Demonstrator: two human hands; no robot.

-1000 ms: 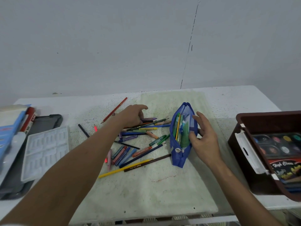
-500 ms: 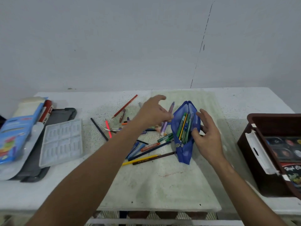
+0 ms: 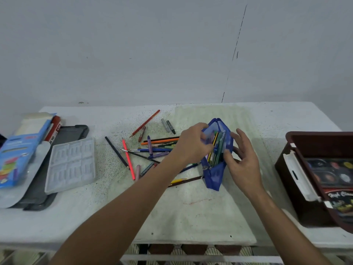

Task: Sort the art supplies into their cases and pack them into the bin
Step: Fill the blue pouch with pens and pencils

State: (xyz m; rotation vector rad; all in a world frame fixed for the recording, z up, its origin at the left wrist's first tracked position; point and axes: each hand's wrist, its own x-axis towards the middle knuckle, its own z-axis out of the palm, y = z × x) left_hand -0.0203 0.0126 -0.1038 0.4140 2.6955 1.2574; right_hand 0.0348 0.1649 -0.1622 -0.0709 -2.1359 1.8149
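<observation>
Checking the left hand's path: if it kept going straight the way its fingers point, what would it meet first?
Probably the pens inside the open blue pencil case: the left hand is already at its mouth, fingers pointing in. Depth is unclear.

Single head view, wide-angle, looking forward and down over table (image 3: pixel 57 222), wall behind, close range.

Both forearms are showing bare up to the frame's bottom edge. The left hand (image 3: pixel 193 144) and right hand (image 3: pixel 243 159) are wearing nothing.
</observation>
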